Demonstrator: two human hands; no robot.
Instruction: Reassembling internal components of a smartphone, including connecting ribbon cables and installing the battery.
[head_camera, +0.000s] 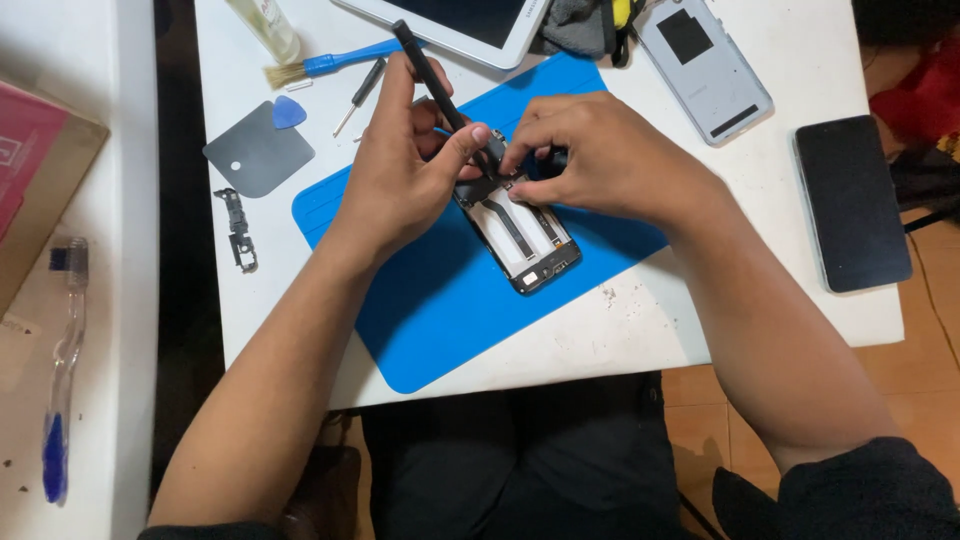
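An opened phone (530, 245) with its back off lies tilted on a blue mat (440, 310), its flat cables and inner frame showing. My left hand (400, 170) grips a long black pry tool (425, 65) like a pen, its tip down at the phone's upper part. My right hand (600, 155) rests beside it, fingertips pinching or pressing a small part at the phone's top edge. The hands hide the upper half of the phone.
On the white table (640, 325): a grey phone back cover (705, 70), a black phone (850, 200), a white tablet (470, 25), a blue-handled brush (330, 62), a small screwdriver (362, 92), a blue pick (289, 112), a dark grey sheet (260, 152), a small black bracket (240, 230). A toothbrush (62, 370) lies on the left surface.
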